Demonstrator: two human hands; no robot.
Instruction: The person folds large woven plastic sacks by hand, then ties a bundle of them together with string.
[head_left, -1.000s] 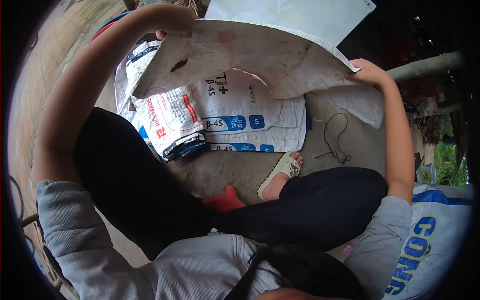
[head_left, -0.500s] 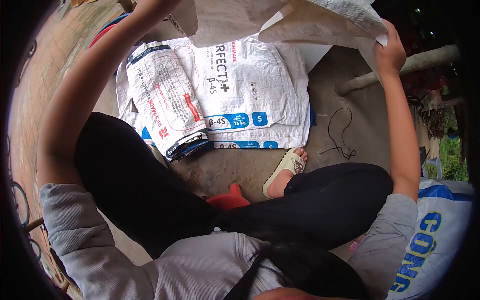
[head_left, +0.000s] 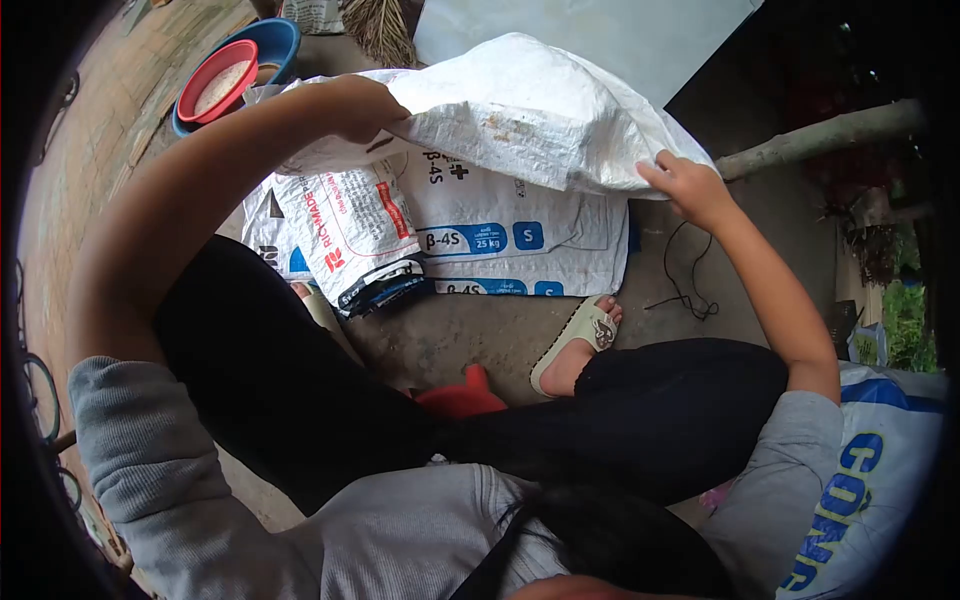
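Observation:
A white woven plastic sack [head_left: 540, 110] billows between my two hands, held above a pile of similar sacks. At its left end my left hand [head_left: 365, 108] is closed on the edge. My right hand [head_left: 688, 185] pinches the near right edge between thumb and fingers. Below lies a flat stack of printed sacks [head_left: 580, 250] marked "β-4S" and "25 kg", partly covered by the raised sack. A folded bundle of sacks [head_left: 345, 225] with red and black print rests on the stack's left side.
A red basin [head_left: 240, 92] sits in a blue basin [head_left: 283, 42] at the upper left, near a straw broom [head_left: 380, 30]. A wooden pole [head_left: 820, 138] juts in from the right. A black cord [head_left: 690, 290] lies on the floor. A large sack [head_left: 860, 480] stands beside my right arm.
Both hands have come down and closer to me, lowering the sack over the stack. My right hand has also moved left. The basins and broom now show behind.

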